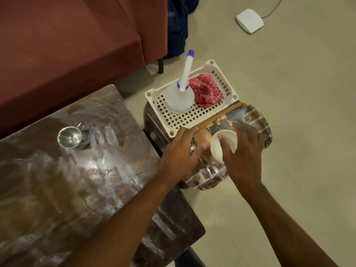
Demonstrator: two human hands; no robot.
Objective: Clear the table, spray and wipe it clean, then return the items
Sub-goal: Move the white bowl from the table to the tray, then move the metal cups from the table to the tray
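The glossy brown table [81, 182] fills the lower left, with one steel cup [69, 138] standing on it. To its right a patterned stool [256, 120] carries a white basket [194, 116] that holds a spray bottle [181, 93] and a red cloth [205, 90]. Over the stool's front, my right hand [244, 147] grips a small white bowl [223, 143], tilted on its side. My left hand [181, 151] is beside it, fingers curled around what looks like a metal spoon [192, 147], mostly hidden. A wooden stick [219, 114] lies along the basket's near edge.
A maroon sofa [73, 45] runs along the top left behind the table. A dark blue bag [176, 29] leans at its end. A white box with a cable [249, 20] lies on the beige floor at the top right.
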